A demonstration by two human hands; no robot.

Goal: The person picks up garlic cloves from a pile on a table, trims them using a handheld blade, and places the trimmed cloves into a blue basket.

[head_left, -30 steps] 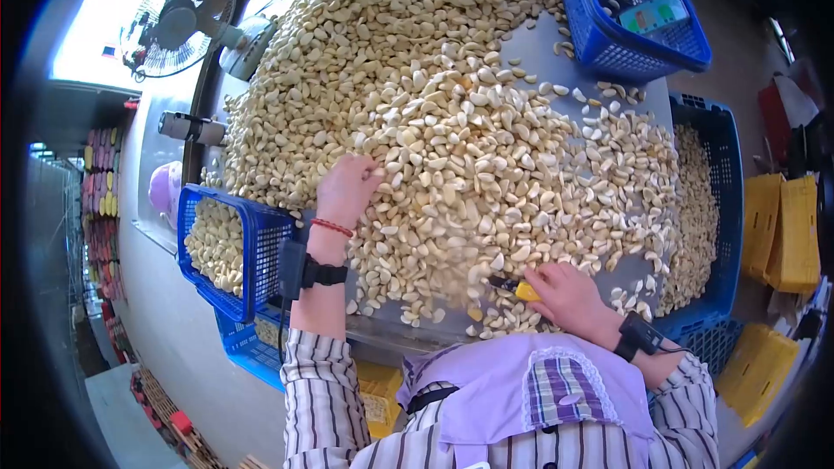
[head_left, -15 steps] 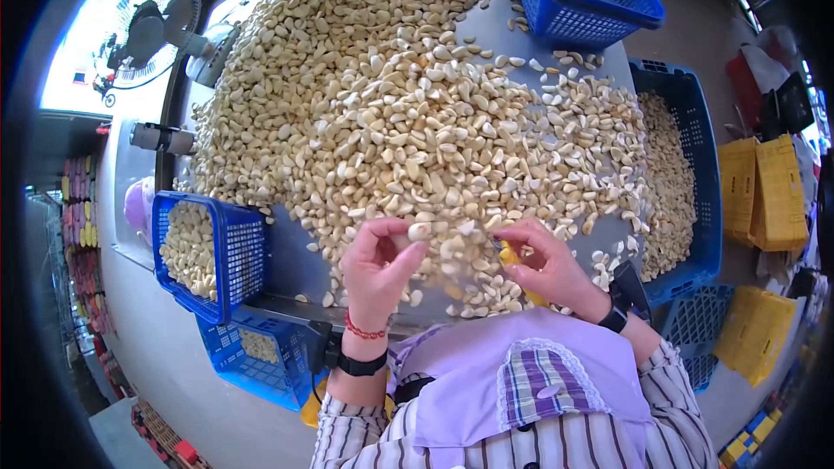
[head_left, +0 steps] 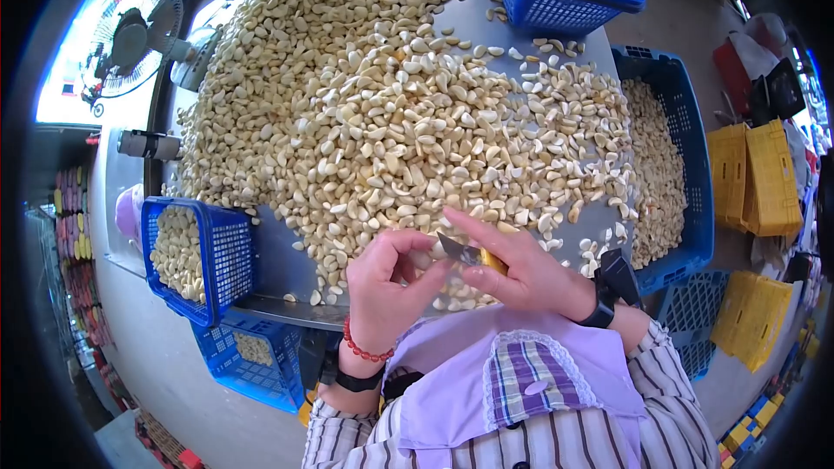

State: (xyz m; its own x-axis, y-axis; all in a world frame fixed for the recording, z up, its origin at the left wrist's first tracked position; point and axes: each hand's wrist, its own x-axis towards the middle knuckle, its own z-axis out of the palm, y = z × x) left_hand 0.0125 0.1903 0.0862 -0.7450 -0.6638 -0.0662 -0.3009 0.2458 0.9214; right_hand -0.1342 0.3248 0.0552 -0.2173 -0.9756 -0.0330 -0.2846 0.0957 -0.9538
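My left hand (head_left: pixel 388 278) is closed, pinching a pale peeled garlic clove (head_left: pixel 438 248) between thumb and fingertips. My right hand (head_left: pixel 526 274) grips a small knife (head_left: pixel 460 251) by its yellow handle, index finger stretched out above the blade. The blade points left, its tip at or beside the clove; whether it cuts in cannot be told. Just beyond both hands spreads a big heap of peeled garlic cloves (head_left: pixel 408 130) over a metal table (head_left: pixel 287 265). A few loose cloves lie below the knife, partly hidden by the hands.
A blue basket of cloves (head_left: pixel 208 252) stands at the table's left corner, another blue basket (head_left: pixel 256 352) lower down. At the right is a large blue crate (head_left: pixel 699 174) of cloves. A blue basket (head_left: pixel 565 0) sits at the far edge. A fan (head_left: pixel 130 39) stands far left.
My hands have come together; the knife blade, blurred or hidden before, now shows at the clove. My right index finger has stretched out. The whole view has shifted slightly.
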